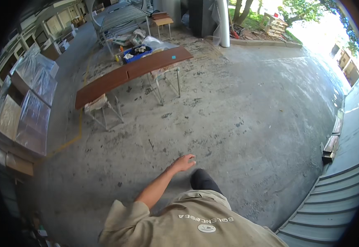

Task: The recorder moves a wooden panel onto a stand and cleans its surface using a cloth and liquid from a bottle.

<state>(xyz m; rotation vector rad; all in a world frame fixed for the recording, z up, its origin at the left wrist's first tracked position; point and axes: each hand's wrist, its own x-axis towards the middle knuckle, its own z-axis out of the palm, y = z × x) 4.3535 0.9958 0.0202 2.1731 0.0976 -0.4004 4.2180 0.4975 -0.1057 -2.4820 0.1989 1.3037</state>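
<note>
My left hand (183, 163) reaches forward over the bare concrete floor, its fingers loosely bent and the thumb apart, with nothing in it. It touches nothing; my dark trouser leg (204, 181) is the nearest thing. My right hand does not show. Ahead and to the left, two long reddish-brown boards (105, 85) lie end to end, or as one with a seam, across metal-legged trestles (105, 112). A small blue-green item (173, 57) rests on the right part. Behind the boards sits a blue crate (137, 54) with dark and white cloth-like things in it.
Plastic-wrapped furniture (35, 94) is stacked along the left. A metal rack (123, 20) and a small table (163, 21) with brown pieces stand at the back. A white pillar (223, 24) rises near the planted area. Ribbed metal sheeting (332, 201) runs along the right.
</note>
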